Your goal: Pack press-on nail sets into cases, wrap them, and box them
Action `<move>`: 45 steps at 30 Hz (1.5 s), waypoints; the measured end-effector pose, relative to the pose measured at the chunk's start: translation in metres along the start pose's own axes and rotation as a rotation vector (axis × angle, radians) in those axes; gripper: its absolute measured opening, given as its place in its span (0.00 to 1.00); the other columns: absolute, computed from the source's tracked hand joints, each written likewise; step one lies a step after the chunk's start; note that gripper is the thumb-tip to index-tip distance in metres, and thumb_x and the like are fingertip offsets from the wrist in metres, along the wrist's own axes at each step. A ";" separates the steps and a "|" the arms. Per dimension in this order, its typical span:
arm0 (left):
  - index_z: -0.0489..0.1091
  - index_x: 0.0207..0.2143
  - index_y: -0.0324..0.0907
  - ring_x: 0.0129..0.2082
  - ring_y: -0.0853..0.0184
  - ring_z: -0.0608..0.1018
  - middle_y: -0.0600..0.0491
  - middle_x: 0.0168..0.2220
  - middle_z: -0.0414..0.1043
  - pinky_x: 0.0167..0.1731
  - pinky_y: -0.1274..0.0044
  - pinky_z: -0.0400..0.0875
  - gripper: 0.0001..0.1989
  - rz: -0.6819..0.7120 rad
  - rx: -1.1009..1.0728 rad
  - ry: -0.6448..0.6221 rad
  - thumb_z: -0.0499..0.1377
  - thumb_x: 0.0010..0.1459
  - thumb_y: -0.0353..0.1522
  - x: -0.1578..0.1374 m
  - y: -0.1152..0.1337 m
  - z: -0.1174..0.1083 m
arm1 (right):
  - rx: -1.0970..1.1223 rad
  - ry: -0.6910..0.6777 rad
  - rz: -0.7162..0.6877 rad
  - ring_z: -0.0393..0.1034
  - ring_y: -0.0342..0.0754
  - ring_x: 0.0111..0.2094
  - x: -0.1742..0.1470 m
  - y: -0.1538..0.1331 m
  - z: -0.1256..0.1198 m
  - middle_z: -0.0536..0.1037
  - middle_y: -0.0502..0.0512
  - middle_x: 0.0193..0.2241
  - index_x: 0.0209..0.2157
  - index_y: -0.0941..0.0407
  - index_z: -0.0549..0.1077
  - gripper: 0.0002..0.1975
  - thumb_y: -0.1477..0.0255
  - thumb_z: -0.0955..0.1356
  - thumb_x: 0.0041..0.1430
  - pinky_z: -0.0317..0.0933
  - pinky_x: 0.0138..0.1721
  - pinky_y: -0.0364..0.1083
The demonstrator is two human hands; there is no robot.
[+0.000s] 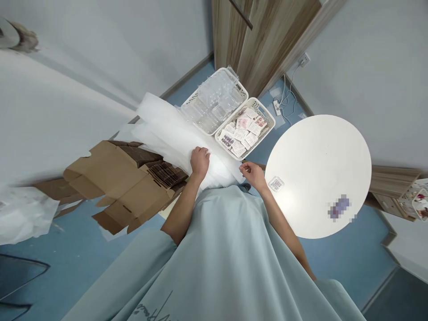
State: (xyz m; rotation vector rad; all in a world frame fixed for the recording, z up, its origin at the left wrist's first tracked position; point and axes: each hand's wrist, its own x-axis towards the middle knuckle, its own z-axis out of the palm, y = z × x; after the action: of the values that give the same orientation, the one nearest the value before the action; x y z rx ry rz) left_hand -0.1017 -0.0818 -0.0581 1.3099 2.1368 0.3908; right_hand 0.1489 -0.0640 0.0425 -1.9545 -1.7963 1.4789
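Note:
A wide white foam sheet [174, 145], partly rolled, stretches from the upper left down to my lap. My left hand [199, 161] rests on it with fingers bent and closed on the sheet's surface. At the sheet's right edge, my right hand [253, 174] is closed in a pinch, thumb and forefinger together on the thin material. Just beyond stands a white basket [219, 141] of printed cards [241, 133], some with red or purple pieces. Behind it, another white basket [245, 91] holds clear plastic packs [214, 100].
A round white table [317, 165] stands at right, bearing a small clear box [276, 183] and a blurred-out object [339, 207]. Flattened brown cardboard boxes [123, 187] lie at left. A power strip [276, 108] with white cables is on the blue floor near the wooden cabinet [254, 40].

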 end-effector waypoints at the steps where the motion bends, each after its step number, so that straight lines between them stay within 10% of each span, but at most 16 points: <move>1: 0.77 0.47 0.43 0.52 0.52 0.75 0.43 0.48 0.75 0.53 0.63 0.70 0.10 0.000 -0.012 0.004 0.57 0.68 0.29 -0.002 0.001 -0.006 | -0.002 0.000 0.000 0.77 0.48 0.32 0.000 -0.003 0.000 0.84 0.50 0.36 0.36 0.51 0.77 0.07 0.64 0.69 0.64 0.68 0.40 0.48; 10: 0.79 0.41 0.46 0.31 0.64 0.78 0.51 0.44 0.78 0.39 0.70 0.71 0.06 0.048 -0.093 0.065 0.61 0.67 0.32 -0.045 0.013 -0.075 | -0.018 -0.061 -0.308 0.78 0.52 0.42 -0.002 -0.046 0.009 0.83 0.56 0.45 0.48 0.51 0.78 0.13 0.62 0.71 0.65 0.72 0.43 0.51; 15: 0.78 0.39 0.47 0.29 0.66 0.78 0.53 0.41 0.78 0.37 0.72 0.72 0.04 0.155 -0.159 0.144 0.63 0.67 0.34 -0.070 0.023 -0.103 | -0.144 -0.071 -0.628 0.69 0.59 0.61 0.003 -0.079 0.026 0.76 0.60 0.58 0.58 0.50 0.76 0.20 0.65 0.74 0.66 0.66 0.61 0.59; 24: 0.75 0.52 0.47 0.51 0.60 0.80 0.47 0.51 0.75 0.48 0.69 0.78 0.13 0.314 -0.314 0.313 0.62 0.70 0.41 -0.103 0.073 -0.132 | -0.145 0.013 -0.682 0.75 0.54 0.44 -0.014 -0.102 0.017 0.82 0.57 0.41 0.43 0.53 0.77 0.14 0.59 0.64 0.76 0.65 0.50 0.52; 31: 0.52 0.73 0.46 0.77 0.52 0.54 0.38 0.76 0.48 0.70 0.58 0.61 0.37 0.079 -0.470 0.203 0.59 0.69 0.50 -0.102 0.093 -0.087 | 0.089 0.314 -0.483 0.76 0.51 0.39 -0.057 -0.062 -0.050 0.80 0.53 0.39 0.45 0.52 0.75 0.16 0.54 0.65 0.73 0.69 0.47 0.49; 38: 0.69 0.61 0.45 0.63 0.55 0.77 0.43 0.59 0.77 0.61 0.62 0.74 0.27 0.137 -0.791 -0.306 0.58 0.69 0.52 -0.123 0.164 -0.037 | 0.328 0.593 -0.370 0.77 0.50 0.39 -0.112 0.022 -0.116 0.80 0.55 0.47 0.44 0.50 0.73 0.16 0.52 0.68 0.70 0.73 0.41 0.49; 45: 0.77 0.49 0.42 0.55 0.55 0.81 0.45 0.50 0.82 0.55 0.64 0.77 0.23 0.252 -0.824 -0.507 0.67 0.61 0.50 -0.153 0.260 0.032 | 0.469 0.818 -0.235 0.71 0.44 0.32 -0.171 0.128 -0.165 0.78 0.50 0.39 0.40 0.51 0.72 0.13 0.57 0.71 0.68 0.67 0.33 0.45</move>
State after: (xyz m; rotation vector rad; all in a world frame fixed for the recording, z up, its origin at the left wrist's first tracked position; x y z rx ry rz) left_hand 0.1534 -0.0961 0.1055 1.0243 1.1792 0.8297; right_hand 0.3813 -0.1565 0.1428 -1.6628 -1.1357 0.7443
